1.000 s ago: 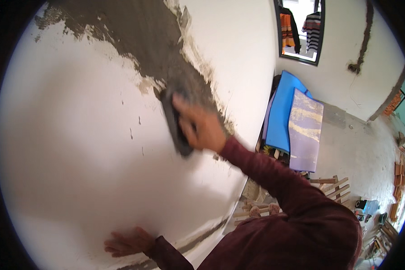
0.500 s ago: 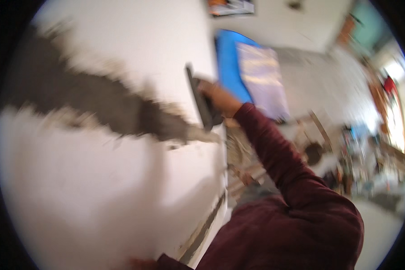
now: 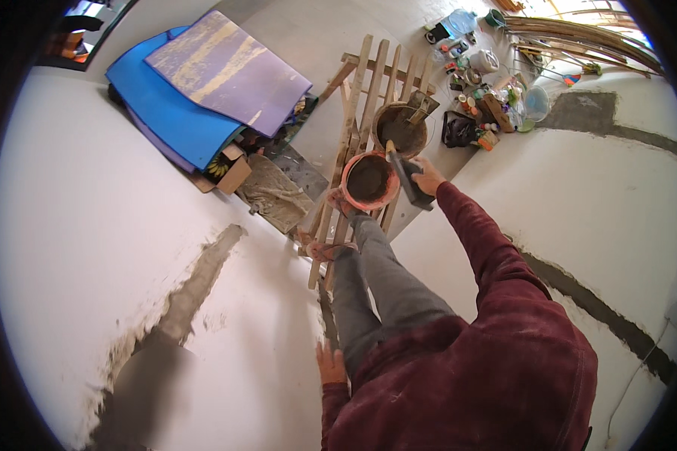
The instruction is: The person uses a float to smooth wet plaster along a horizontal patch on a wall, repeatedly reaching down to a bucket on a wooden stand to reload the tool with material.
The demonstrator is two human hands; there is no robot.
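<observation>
My right hand (image 3: 429, 179) is closed round a dark plastering float (image 3: 411, 185), held tilted at the right side of an orange-red bucket (image 3: 374, 207) with grey mortar inside. Just behind stands a darker bucket (image 3: 379, 125), also with mortar, and a trowel (image 3: 422, 107) rests at its rim. My left hand (image 3: 330, 365) lies against the white wall (image 3: 256, 361) with its fingers stretched out, holding nothing. A rough strip of grey mortar (image 3: 192, 293) runs along that wall on the left.
My feet and the buckets are on a slatted wooden platform (image 3: 368, 83). Blue and purple boards (image 3: 229, 71) lean at the far left beside a cardboard box (image 3: 235, 174). Bottles, tubs and a black bag (image 3: 459, 129) clutter the floor at far right. Another mortar strip (image 3: 602, 308) crosses the right wall.
My right hand has carried the float away from the wall's mortar strip to beside the buckets. The view has swung downward, and my left hand now shows more fully.
</observation>
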